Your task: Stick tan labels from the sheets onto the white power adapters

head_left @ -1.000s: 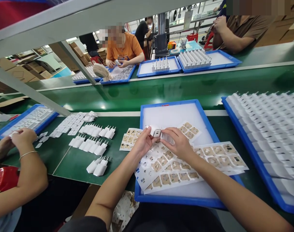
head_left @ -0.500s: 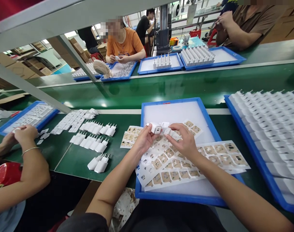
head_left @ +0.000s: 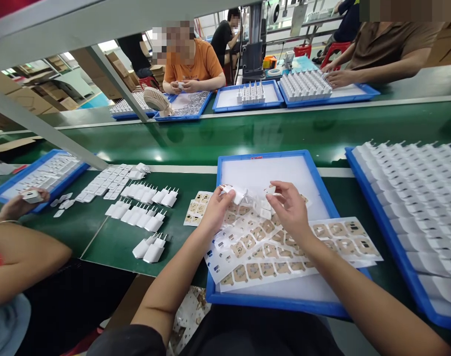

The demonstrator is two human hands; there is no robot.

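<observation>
Left hand [head_left: 216, 210] has its fingertips pinched on a small white plastic plug adapter [head_left: 233, 193], held just above the blue-rimmed white tray [head_left: 262, 170]. Right hand [head_left: 290, 210] is close beside it with fingers curled, thumb and forefinger nipping a small clear film tab [head_left: 269, 190]. Under both hands, peeled white sticker sheets with tan cut-outs [head_left: 285, 247] lie fanned across the tray, and rows of white chargers [head_left: 142, 207] sit on the green bench to the left.
</observation>
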